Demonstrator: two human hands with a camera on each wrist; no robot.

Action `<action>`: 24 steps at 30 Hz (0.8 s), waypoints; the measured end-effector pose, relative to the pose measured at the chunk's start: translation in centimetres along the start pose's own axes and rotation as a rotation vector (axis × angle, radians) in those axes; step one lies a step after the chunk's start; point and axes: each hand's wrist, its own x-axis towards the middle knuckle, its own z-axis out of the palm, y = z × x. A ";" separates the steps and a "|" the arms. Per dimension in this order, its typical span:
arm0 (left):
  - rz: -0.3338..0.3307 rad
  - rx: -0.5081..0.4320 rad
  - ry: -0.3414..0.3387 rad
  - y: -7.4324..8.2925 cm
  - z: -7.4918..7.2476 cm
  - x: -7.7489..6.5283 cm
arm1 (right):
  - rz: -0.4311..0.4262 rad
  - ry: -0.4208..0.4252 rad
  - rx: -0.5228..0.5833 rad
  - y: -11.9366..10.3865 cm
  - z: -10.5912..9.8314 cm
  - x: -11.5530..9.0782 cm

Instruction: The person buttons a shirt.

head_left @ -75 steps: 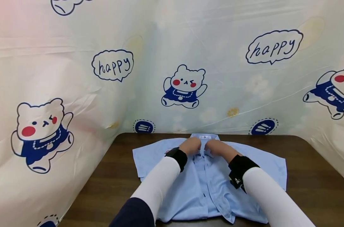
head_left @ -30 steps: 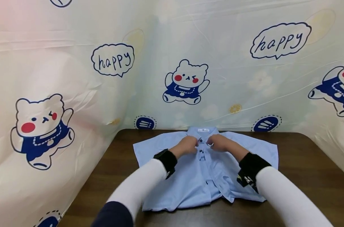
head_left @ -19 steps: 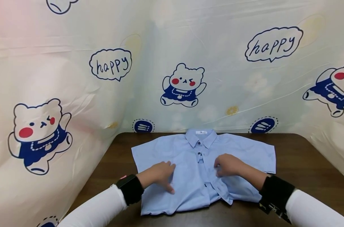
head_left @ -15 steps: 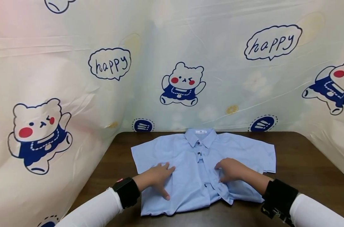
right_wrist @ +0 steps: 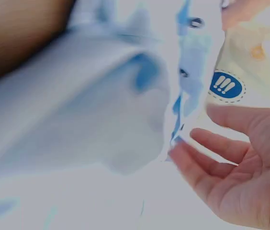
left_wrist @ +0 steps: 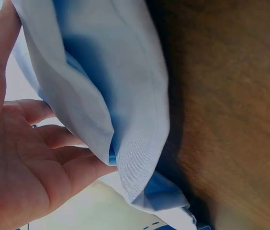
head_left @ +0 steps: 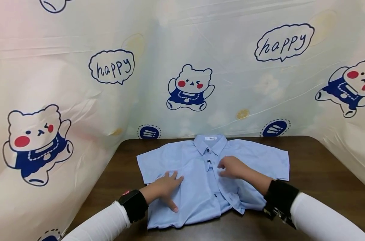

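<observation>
A light blue short-sleeved shirt (head_left: 189, 194) lies front up, its collar (head_left: 219, 145) at the far side. Dark buttons (head_left: 208, 161) show just below the collar, where the front edges meet; lower down, the placket (head_left: 222, 187) gapes. My left hand (head_left: 165, 189) rests with spread fingers on the left front panel. In the left wrist view, its fingertips touch the folded cloth. My right hand (head_left: 233, 167) is beside the placket, fingers loosely bent. The right wrist view shows its fingers (right_wrist: 187, 165) at the placket edge, thumb apart from them, pinching nothing.
The shirt lies on a dark brown wooden table (head_left: 317, 187). A pale curtain (head_left: 152, 67) printed with bears and "happy" bubbles hangs behind and at both sides. Black straps with small devices (head_left: 134, 205) sit on both wrists.
Both hands were at the collar buttons and have come away. My left hand moved down and left onto the front panel. My right hand moved down the placket, then slightly back up and left.
</observation>
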 end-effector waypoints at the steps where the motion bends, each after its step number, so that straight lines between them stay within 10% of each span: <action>1: -0.002 -0.003 0.003 -0.1 0.0 -0.1 | 0.036 -0.016 0.084 -0.4 -0.2 0.8; 8: 0.023 -0.043 0.026 0.1 0.5 -0.2 | 0.353 -0.118 0.427 -1.2 0.7 4.9; 24: 0.005 -0.022 0.033 -0.1 0.2 -0.9 | 0.422 -0.029 0.157 -1.5 3.3 7.1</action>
